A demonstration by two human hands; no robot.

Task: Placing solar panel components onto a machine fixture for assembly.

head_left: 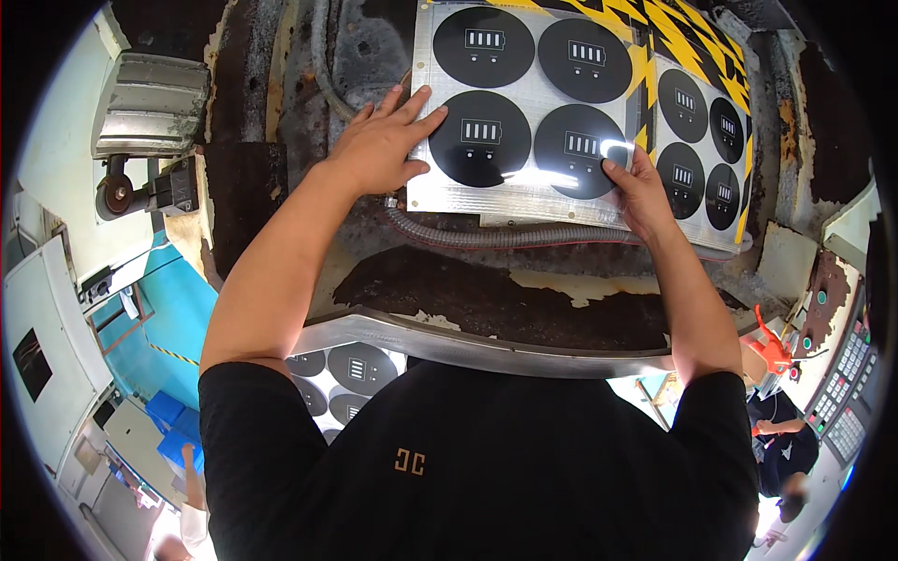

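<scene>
A pale, shiny sheet [512,198] printed with large black discs lies on the machine bed in front of me. Each disc carries a battery-shaped mark with white bars. My left hand [379,145] rests flat at the sheet's left edge, fingers spread and the tips over its border. At the lower right of the sheet, my right hand [645,194] grips it, thumb on top of a black disc and the other fingers partly hidden. Just right of that hand is another section with smaller-looking black discs [682,168].
Yellow-and-black striped tape [692,42] runs behind and between the discs. A ribbed grey conduit [496,236] passes below the sheet. A curved metal edge [486,353] lies against my body, with more printed discs [360,367] below. A keypad panel [842,383] and other people are at the sides.
</scene>
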